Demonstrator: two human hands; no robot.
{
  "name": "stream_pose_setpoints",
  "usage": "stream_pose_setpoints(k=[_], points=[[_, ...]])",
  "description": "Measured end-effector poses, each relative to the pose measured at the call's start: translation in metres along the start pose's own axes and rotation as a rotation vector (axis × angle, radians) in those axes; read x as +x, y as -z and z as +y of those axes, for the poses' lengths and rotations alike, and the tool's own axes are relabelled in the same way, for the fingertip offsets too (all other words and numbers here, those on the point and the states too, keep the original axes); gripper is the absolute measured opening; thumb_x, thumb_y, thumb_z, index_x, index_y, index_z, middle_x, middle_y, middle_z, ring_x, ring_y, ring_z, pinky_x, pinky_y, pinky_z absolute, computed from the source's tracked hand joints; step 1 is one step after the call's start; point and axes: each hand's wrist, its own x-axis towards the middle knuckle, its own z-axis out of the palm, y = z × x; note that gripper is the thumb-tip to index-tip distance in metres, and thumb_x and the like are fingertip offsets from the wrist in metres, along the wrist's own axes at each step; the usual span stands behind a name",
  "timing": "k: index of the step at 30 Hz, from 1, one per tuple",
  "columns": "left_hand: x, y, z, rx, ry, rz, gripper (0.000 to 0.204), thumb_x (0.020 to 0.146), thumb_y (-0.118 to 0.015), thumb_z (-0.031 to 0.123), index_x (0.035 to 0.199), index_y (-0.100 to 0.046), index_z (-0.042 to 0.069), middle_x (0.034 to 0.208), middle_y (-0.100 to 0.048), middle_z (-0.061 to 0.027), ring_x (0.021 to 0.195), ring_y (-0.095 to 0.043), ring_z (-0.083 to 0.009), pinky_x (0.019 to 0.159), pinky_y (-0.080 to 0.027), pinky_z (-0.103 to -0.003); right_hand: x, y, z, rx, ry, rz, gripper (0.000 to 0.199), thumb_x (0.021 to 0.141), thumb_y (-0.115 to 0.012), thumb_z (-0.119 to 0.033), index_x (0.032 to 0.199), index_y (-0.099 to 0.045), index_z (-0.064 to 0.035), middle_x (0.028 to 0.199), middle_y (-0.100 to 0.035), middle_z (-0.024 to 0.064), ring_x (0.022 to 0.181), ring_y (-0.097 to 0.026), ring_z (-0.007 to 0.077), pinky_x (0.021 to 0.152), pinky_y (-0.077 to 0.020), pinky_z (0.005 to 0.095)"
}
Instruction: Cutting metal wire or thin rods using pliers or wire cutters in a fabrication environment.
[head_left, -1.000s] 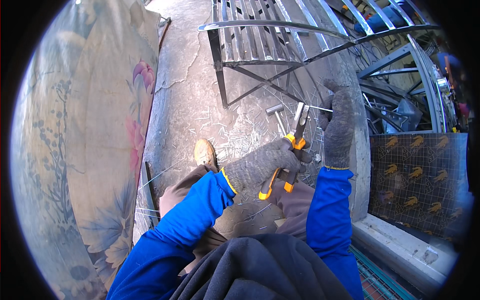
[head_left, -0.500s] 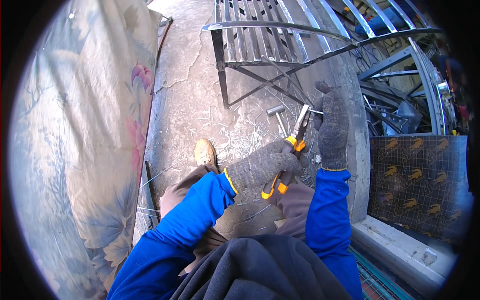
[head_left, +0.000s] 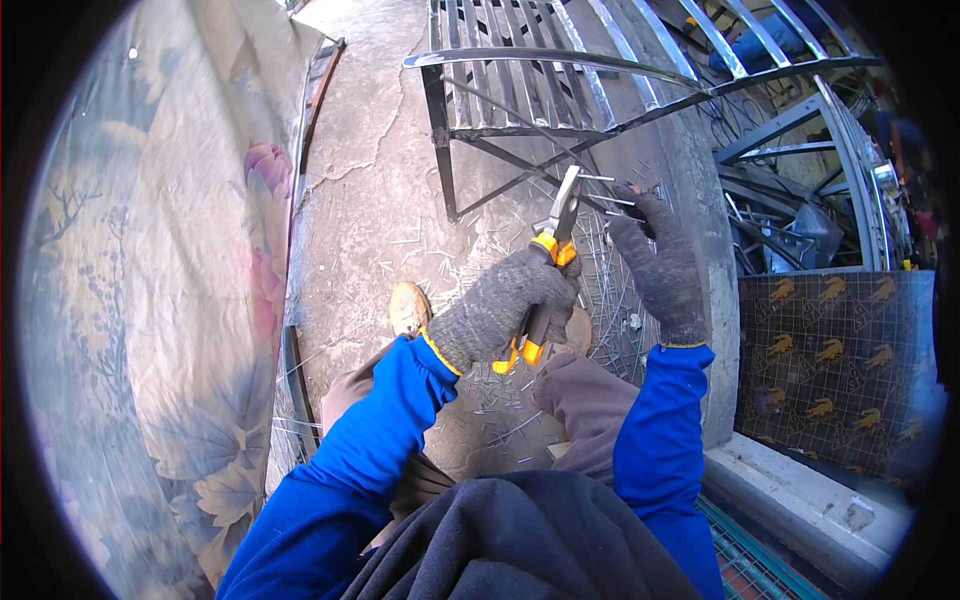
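Note:
My left hand (head_left: 510, 305), in a grey knit glove with a yellow cuff edge, is closed around pliers (head_left: 552, 246) with black and yellow handles. Their metal jaws point up and away from me. Beside the jaw tip is a short thin metal rod (head_left: 597, 178); whether the jaws grip it I cannot tell. My right hand (head_left: 660, 265), gloved alike, is raised just right of the pliers. Its thumb and fingers pinch a thin metal rod (head_left: 612, 199), and another rod end shows just below; how many it holds is unclear.
Many cut rod pieces (head_left: 490, 245) litter the concrete floor. Ahead stands a metal slatted frame (head_left: 560, 50) on crossed legs. A flowered cloth (head_left: 200, 300) hangs at left. To the right are a patterned dark panel (head_left: 830, 370), a concrete ledge (head_left: 800, 490) and stacked metal parts (head_left: 790, 225).
The pliers and my left hand have shifted up and left. My right hand has turned, its fingers now reaching left with rods showing. The hammer seen on the floor is now hidden.

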Motion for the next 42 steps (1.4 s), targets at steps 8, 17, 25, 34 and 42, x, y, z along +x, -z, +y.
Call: stream_pose_setpoints(k=[8, 17, 25, 34, 42], points=[[-0.004, -0.003, 0.002, -0.121, 0.006, -0.124, 0.027, 0.075, -0.062, 0.010, 0.099, -0.052, 0.004, 0.079, -0.054, -0.0042, 0.066, -0.058, -0.0172, 0.066, -0.051, -0.029, -0.002, -0.007, -0.002, 0.101, -0.111, -0.056, 0.031, 0.091, -0.069, -0.017, 0.117, -0.064, -0.0011, 0.111, -0.067, 0.0137, 0.102, -0.064, 0.0189, 0.088, -0.0505, 0.0309], [0.001, 0.028, -0.024, 0.134, -0.085, -0.092, 0.036, 0.074, -0.060, 0.010, 0.106, -0.055, -0.004, 0.092, -0.064, -0.0140, 0.078, -0.066, -0.0243, 0.073, -0.054, -0.033, -0.004, -0.014, 0.007, 0.130, 0.043, 0.002, 0.026, 0.092, -0.065, -0.009, 0.116, -0.066, -0.0014, 0.112, -0.069, 0.0126, 0.101, -0.066, 0.0195, 0.088, -0.0512, 0.0314], [-0.005, 0.013, -0.005, 0.208, 0.042, -0.065, 0.034, 0.078, -0.060, 0.011, 0.108, -0.055, -0.003, 0.091, -0.063, -0.0128, 0.077, -0.064, -0.0220, 0.074, -0.052, -0.032, -0.005, -0.013, 0.005, 0.132, 0.002, -0.050, 0.025, 0.093, -0.065, -0.012, 0.115, -0.066, -0.0016, 0.107, -0.070, 0.0121, 0.096, -0.066, 0.0164, 0.084, -0.0523, 0.0298], [-0.014, -0.009, -0.001, 0.010, 0.026, -0.094, 0.016, 0.088, -0.059, 0.015, 0.092, -0.057, -0.001, 0.067, -0.058, -0.0077, 0.068, -0.062, -0.0147, 0.065, -0.050, -0.028, -0.001, 0.002, -0.008, -0.001, 0.032, -0.010, 0.021, 0.093, -0.066, -0.020, 0.099, -0.070, -0.0002, 0.083, -0.068, 0.0087, 0.075, -0.060, 0.0108, 0.063, -0.0468, 0.0290], [-0.006, -0.010, -0.011, 0.672, -0.215, 0.243, 0.017, 0.087, -0.060, 0.014, 0.099, -0.053, 0.003, 0.072, -0.052, -0.0020, 0.059, -0.053, -0.0110, 0.056, -0.047, -0.026, -0.006, 0.014, -0.010, -0.085, 0.130, 0.047, 0.022, 0.092, -0.067, -0.022, 0.098, -0.071, -0.0013, 0.081, -0.066, 0.0087, 0.072, -0.060, 0.0137, 0.065, -0.0468, 0.0302]])
